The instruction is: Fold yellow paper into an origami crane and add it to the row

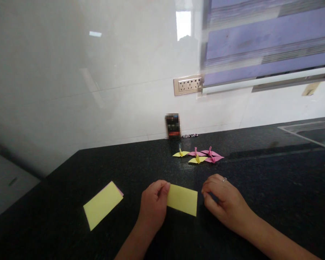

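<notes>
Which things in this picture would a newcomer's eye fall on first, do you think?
Probably the yellow sheet in the left hand, bright against the black counter. Next, five paper cranes, two yellow and three pink, clustered beyond it. The purple blind at upper right also stands out.

Left hand [154, 202] pinching, thumb against bent index; left forearm [135, 238] rises from bottom edge. Right hand [226, 198] apart from left, fingers loosely curled; right forearm [273, 236] slants in lower right.
</notes>
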A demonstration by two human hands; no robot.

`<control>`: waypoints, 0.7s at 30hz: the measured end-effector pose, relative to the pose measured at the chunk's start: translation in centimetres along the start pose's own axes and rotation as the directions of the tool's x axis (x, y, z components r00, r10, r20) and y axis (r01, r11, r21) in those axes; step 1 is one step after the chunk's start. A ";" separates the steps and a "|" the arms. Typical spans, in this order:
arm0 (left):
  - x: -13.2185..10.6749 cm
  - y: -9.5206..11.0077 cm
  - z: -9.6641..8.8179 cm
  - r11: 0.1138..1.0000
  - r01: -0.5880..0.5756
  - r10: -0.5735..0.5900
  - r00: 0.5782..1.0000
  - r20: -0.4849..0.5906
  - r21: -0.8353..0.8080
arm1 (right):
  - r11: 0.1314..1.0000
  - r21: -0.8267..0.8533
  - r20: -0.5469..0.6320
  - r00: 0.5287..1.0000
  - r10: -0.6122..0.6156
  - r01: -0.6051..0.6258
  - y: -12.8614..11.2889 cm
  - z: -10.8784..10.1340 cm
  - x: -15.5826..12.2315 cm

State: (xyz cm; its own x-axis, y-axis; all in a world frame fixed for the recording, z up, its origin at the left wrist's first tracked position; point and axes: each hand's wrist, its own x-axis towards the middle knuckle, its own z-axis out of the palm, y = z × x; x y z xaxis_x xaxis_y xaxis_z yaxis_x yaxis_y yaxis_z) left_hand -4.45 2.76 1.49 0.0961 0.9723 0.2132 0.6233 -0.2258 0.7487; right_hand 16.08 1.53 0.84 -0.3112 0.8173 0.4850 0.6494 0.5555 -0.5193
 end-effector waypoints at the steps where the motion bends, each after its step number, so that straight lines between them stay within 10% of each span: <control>1: 0.0 0.0 0.0 0.998 0.040 -0.039 0.998 0.039 -0.043 | 0.997 0.040 -0.006 0.998 0.060 -0.060 0.0 0.0 0.1; 9: -0.8 0.5 1.2 0.892 0.256 -0.117 0.927 0.356 -0.373 | 0.701 0.473 0.538 0.805 0.249 -0.533 -1.7 1.3 -0.5; 15: -0.5 1.1 1.0 0.619 0.360 -0.241 0.933 0.268 -0.697 | 0.506 0.607 0.510 0.788 0.344 -0.613 -2.3 1.6 -0.6; 18: -0.7 1.5 1.0 0.383 0.422 -0.120 0.905 0.409 -0.822 | 0.453 0.655 0.472 0.796 0.380 -0.605 -2.4 1.7 -0.5; 21: -1.1 1.4 1.4 0.341 0.502 -0.072 0.857 0.511 -0.794 | 0.534 0.615 0.451 0.814 0.366 -0.581 -2.6 2.0 -0.6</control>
State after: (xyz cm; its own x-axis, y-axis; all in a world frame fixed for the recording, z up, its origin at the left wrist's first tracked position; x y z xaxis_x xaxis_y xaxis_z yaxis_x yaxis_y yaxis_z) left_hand -2.63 1.45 1.39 0.4343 0.8801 -0.1917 -0.3555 0.3630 0.8613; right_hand 13.17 -0.11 0.46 -0.3290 0.9376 -0.1126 0.1011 -0.0836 -0.9914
